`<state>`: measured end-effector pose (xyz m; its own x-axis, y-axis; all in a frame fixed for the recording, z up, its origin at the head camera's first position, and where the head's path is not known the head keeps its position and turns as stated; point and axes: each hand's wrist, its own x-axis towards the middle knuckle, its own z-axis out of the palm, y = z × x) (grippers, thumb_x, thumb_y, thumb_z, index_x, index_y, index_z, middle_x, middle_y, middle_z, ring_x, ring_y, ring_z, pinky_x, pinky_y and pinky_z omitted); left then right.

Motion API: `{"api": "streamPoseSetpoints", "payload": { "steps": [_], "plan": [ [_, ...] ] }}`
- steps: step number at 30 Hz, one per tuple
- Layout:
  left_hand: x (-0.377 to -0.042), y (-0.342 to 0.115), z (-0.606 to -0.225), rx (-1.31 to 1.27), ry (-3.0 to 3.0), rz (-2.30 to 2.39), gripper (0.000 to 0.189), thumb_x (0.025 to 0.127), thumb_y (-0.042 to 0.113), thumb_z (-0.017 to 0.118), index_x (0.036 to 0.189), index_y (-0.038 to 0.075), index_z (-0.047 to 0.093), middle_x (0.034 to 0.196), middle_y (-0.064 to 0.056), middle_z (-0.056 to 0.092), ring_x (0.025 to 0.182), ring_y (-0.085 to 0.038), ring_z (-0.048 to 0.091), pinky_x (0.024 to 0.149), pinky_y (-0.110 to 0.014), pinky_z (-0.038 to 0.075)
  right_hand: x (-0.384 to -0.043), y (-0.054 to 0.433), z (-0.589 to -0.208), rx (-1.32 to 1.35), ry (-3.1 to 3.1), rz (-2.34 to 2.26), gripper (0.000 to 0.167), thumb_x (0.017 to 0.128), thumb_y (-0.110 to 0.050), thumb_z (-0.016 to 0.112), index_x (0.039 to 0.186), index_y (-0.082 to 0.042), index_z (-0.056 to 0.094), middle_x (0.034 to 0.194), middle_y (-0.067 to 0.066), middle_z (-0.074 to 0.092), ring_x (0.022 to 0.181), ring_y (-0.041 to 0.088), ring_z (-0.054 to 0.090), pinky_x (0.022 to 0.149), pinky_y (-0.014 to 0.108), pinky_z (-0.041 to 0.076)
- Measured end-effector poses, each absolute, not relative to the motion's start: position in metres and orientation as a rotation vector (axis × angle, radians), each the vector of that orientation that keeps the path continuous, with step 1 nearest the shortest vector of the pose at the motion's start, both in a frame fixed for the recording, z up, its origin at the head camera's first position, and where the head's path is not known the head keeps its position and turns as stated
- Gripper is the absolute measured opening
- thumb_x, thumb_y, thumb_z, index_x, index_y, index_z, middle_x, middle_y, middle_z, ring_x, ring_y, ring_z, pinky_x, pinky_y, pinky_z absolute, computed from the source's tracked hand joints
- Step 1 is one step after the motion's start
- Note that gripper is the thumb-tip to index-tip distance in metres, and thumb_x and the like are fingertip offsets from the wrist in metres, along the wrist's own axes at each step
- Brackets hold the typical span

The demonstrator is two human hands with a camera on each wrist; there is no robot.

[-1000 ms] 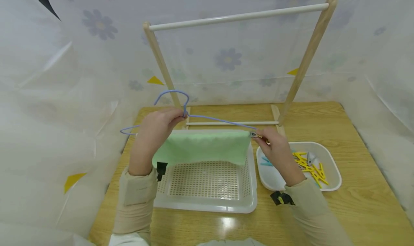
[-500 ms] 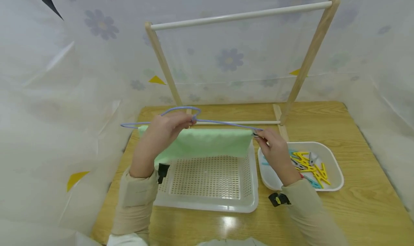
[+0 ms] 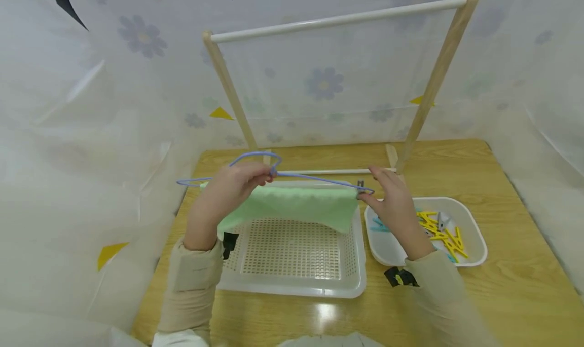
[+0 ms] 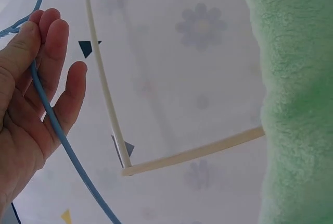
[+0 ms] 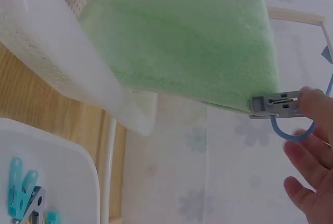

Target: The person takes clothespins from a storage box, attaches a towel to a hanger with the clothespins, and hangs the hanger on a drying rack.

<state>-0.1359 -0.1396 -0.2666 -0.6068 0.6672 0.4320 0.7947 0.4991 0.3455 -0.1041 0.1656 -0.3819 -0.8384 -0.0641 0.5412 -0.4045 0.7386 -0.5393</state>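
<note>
My left hand pinches a blue wire hanger at its neck, with the hook tipped away from me. A fluffy pale green towel hangs along the hanger, over the basket. At the towel's right corner a grey clothespin clips the cloth beside the hanger's rounded end. My right hand is there with its fingers spread apart. In the right wrist view its thumb lies at the clothespin's outer end, while the other fingers stand off from it. The left hand covers part of the towel's left side.
Below the towel stands a white slotted basket. To its right, a white tray holds yellow, grey and teal clothespins. Behind rises a wooden rack with a white top bar, near the flowered curtain.
The left hand has shifted slightly right and the hanger's hook has tipped back. The right hand, which pinched the clothespin, has spread its fingers; the clothespin stays on the towel's corner.
</note>
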Motion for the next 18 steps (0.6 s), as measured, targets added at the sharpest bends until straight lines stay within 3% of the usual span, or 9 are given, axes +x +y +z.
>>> {"api": "streamPoseSetpoints", "payload": {
  "steps": [6, 18],
  "plan": [
    [-0.135, -0.137, -0.266, -1.25, -2.453, -0.781, 0.011, 0.08, 0.0, 0.063, 0.09, 0.003, 0.065, 0.08, -0.001, 0.066, 0.073, -0.013, 0.061, 0.066, -0.024, 0.048, -0.103, 0.169, -0.378, 0.402, -2.615, 1.047, 0.033, 0.078, -0.006, 0.069, 0.108, 0.003, 0.059, 0.096, 0.015, 0.062, 0.087, 0.029, 0.058, 0.072, 0.044, 0.047],
    [-0.121, -0.122, -0.263, -1.213, -2.251, -0.732, 0.012, 0.076, -0.004, 0.066, 0.087, 0.002, 0.067, 0.077, -0.003, 0.064, 0.066, -0.012, 0.058, 0.058, -0.022, 0.047, -0.106, 0.173, -0.373, 0.295, -2.781, 1.28, 0.03, 0.089, -0.014, 0.056, 0.113, 0.003, 0.054, 0.1, 0.016, 0.059, 0.09, 0.028, 0.054, 0.072, 0.042, 0.046]
  ]
}}
